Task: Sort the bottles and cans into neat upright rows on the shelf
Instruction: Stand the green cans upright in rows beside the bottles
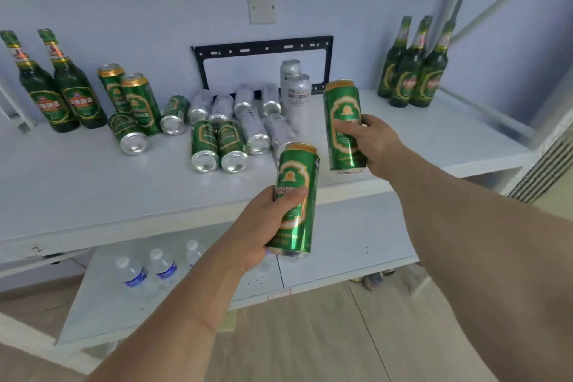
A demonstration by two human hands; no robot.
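My left grip (266, 223) grasps one green can (296, 198); my right grip (370, 143) grasps another can (342, 121), both upright above the shelf (93, 183) front. Step: collecting green cans. Next, I judge: stand them beside the upright pair (130, 96) at ten o'clock.

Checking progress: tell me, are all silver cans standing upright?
No: only two silver cans stand upright; the others lie on their sides on the shelf.

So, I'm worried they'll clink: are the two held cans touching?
Apart. The head view shows shelf between the left hand's can and the right hand's can.
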